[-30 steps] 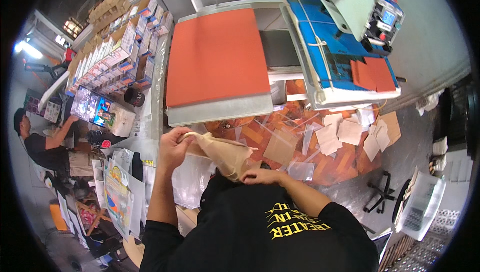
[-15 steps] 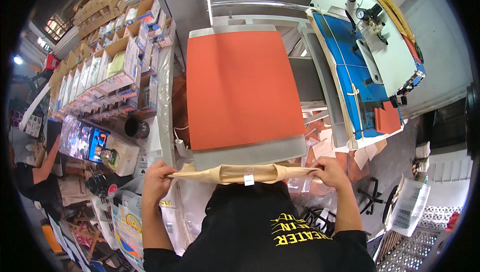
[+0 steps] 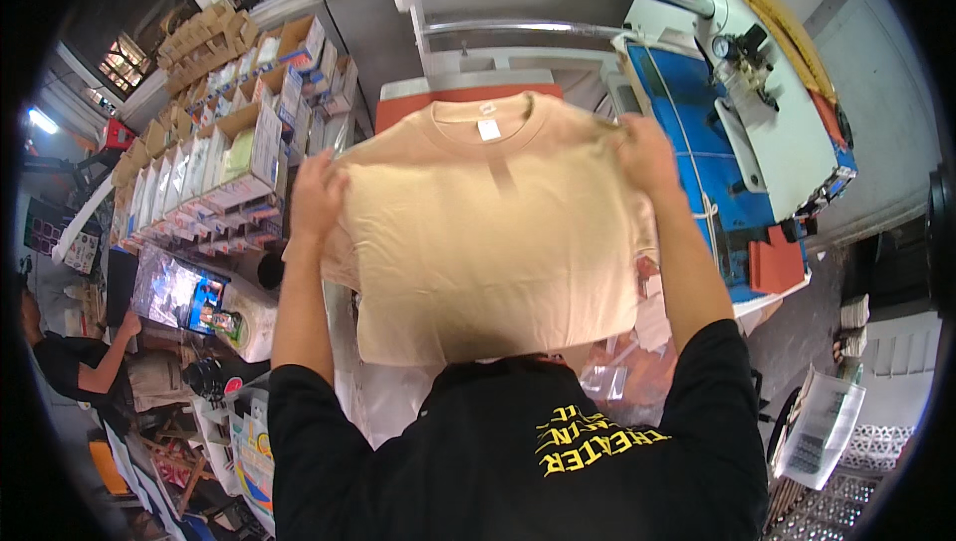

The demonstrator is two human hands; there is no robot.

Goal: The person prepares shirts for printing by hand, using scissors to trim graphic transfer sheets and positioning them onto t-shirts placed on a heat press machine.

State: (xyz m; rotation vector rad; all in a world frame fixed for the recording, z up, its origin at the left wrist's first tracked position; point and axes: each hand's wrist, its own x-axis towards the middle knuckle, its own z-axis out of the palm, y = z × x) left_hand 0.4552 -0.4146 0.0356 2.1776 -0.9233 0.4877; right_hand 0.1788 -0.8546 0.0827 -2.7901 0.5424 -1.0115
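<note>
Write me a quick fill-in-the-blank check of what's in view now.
The left hand and the right hand both hold the same beige ____.
The square tag inside the collar is ____ in colour.
The cardboard boxes are on the picture's ____ side.
The blue pad is on its ____ side.
Missing words: shirt; white; left; right.

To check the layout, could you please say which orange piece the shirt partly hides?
The large piece showing beyond the beige shirt; smaller orange pieces at right lie uncovered.
</note>
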